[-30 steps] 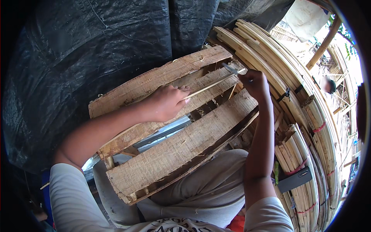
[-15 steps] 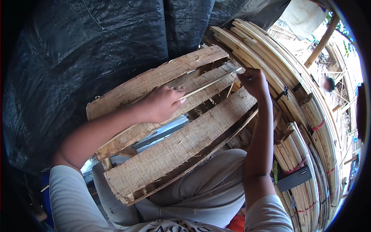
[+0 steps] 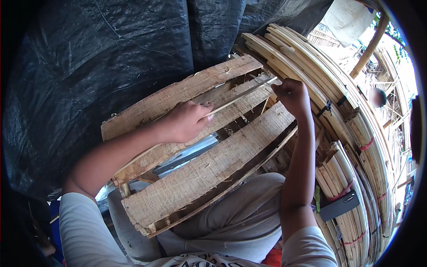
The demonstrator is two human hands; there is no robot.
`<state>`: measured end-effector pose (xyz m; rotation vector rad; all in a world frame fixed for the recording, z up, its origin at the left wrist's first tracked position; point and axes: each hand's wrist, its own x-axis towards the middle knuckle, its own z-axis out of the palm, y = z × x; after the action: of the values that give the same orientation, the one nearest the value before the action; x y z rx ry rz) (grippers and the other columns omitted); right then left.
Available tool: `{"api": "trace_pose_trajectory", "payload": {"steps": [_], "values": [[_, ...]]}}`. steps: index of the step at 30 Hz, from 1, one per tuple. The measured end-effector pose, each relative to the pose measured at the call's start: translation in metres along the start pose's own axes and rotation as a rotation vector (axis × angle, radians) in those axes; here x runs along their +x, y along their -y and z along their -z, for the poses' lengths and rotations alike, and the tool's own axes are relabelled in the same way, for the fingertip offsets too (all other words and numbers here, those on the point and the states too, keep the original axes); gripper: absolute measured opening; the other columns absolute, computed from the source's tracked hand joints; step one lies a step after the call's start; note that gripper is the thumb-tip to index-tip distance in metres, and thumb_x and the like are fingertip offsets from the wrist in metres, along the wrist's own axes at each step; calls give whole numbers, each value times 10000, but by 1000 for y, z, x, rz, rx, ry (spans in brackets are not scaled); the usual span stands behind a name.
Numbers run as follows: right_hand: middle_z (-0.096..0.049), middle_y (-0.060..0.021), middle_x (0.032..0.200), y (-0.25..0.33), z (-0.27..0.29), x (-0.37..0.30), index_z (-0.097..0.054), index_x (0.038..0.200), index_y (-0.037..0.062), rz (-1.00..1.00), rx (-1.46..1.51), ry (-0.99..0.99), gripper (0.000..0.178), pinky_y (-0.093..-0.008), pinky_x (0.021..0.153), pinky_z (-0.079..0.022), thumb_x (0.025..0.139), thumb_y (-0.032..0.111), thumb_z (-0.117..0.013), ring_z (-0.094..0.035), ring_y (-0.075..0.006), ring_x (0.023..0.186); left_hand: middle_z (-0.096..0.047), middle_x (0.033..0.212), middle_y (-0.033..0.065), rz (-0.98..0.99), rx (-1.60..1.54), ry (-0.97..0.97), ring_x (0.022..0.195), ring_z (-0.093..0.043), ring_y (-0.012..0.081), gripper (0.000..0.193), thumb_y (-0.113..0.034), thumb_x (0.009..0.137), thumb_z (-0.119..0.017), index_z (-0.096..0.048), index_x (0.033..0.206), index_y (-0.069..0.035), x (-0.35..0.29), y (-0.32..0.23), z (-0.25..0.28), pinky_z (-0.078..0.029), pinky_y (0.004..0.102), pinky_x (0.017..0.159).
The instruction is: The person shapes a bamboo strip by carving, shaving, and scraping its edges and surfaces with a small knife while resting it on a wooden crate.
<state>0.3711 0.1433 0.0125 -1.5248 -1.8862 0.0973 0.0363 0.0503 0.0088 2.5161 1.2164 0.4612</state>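
A thin, pale wooden strip runs slantwise above a low bench of rough wooden slats. My left hand is closed on the strip over the middle slat, its thumb and fingers pressed together. By the strip's far right end, my right hand is curled into a fist. What that fist grips is mostly hidden; a slim, thin edge shows beside its fingers. A few curled shavings lie on the slats.
Bundles of long wooden strips are stacked along the right, some tied with red bands. A dark phone rests on a lower bundle. Black plastic sheeting hangs behind the bench. Another person's head shows far right.
Both hands keep nearly the same places, the left still on the strip. A blur beside the right fist at the strip's end has gone. The view has shifted slightly.
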Motion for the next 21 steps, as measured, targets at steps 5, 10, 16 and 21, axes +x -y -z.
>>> {"api": "trace_pose_trajectory", "payload": {"steps": [5,10,16,21], "values": [[-633,-32,605,1,-3,-1,-703,713,62,-49,-11,151,313,-310,602,-486,838,325,-819,-567,-121,562,-609,739,289,3,-13,23,706,-681,390,421,-171,1035,-513,-542,1386,59,2,0,-1,-529,474,726],[-638,-51,629,10,2,-2,-689,713,69,16,89,264,341,-341,617,-500,831,361,-822,-583,-155,567,-651,949,332,57,-2,64,860,-702,411,420,-161,1033,-500,-537,1380,73,1,-4,1,-546,469,830],[-654,-49,637,-8,1,2,-694,727,67,-88,24,192,350,-337,617,-503,839,374,-818,-612,-158,590,-572,1331,334,69,3,79,1196,-622,413,427,-161,1033,-493,-525,1360,112,1,-6,0,-493,438,1058],[-672,-45,647,-1,-6,-3,-719,750,53,-39,-140,56,349,-324,605,-496,848,373,-819,-604,-116,595,-546,1376,329,68,21,76,1252,-588,419,434,-161,1034,-494,-516,1360,123,1,-5,-2,-463,434,1099]]}}
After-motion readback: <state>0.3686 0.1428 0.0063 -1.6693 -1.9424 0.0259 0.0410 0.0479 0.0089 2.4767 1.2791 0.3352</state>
